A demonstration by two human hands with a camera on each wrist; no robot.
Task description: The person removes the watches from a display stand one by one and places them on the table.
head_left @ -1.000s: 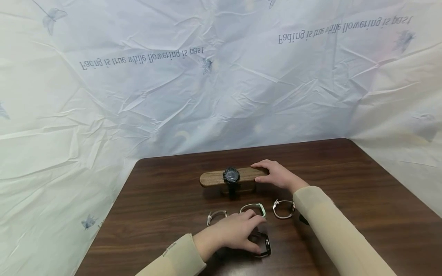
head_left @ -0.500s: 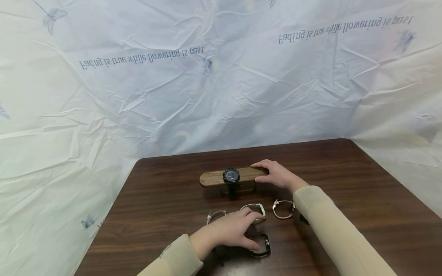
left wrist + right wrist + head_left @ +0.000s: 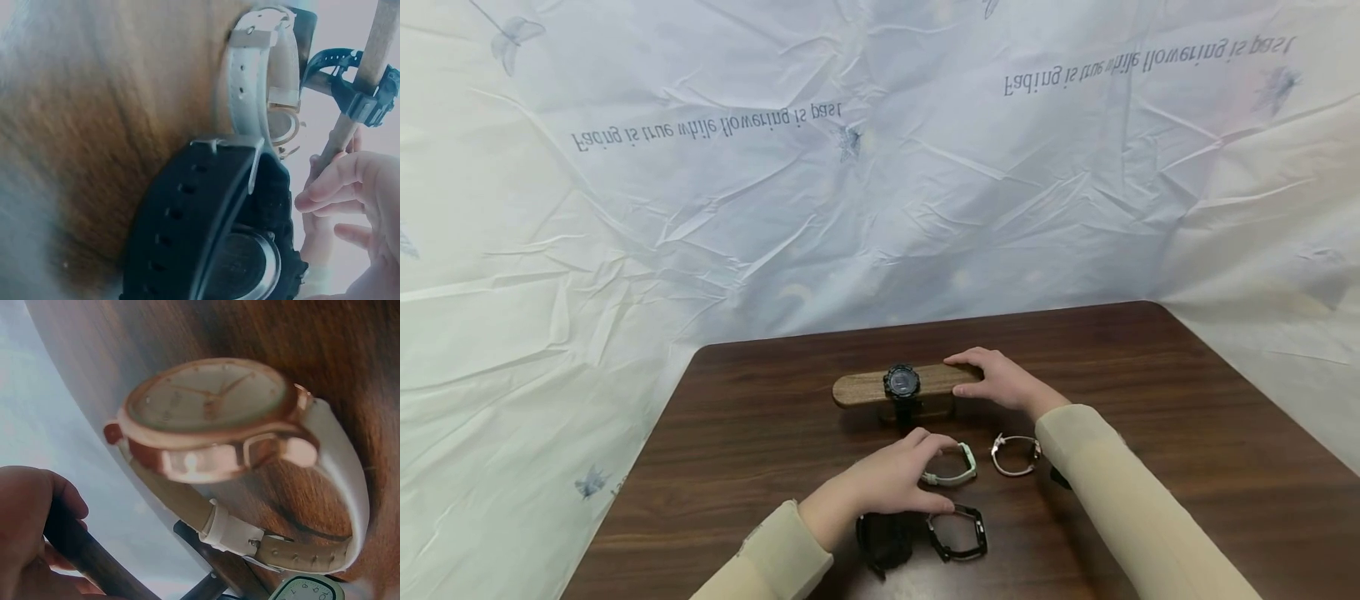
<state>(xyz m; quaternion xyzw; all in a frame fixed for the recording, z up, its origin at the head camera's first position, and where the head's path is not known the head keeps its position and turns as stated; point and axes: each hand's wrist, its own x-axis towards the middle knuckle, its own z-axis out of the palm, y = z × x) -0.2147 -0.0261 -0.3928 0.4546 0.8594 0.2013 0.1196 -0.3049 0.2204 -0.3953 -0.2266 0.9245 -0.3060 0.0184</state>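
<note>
Left hand on mint-strapped watch, right hand on wooden stand.

Left hand [image 3: 883,482], fingers curled, pinching the mint-strapped watch [image 3: 957,467] on the table [image 3: 1187,467], at 6 o'clock from the wooden stand [image 3: 868,387]. Right hand [image 3: 1003,382] gripping that stand's 3 o'clock end, thumb underneath; 1 black watch [image 3: 902,382] strapped around the bar. Just at 3 o'clock of the mint one, a rose-gold watch [image 3: 1017,453]; at 6 o'clock, 2 black watches [image 3: 958,533].

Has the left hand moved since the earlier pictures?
Yes. The left hand shifted left and farther, toward the wooden stand, uncovering the black watch.
</note>
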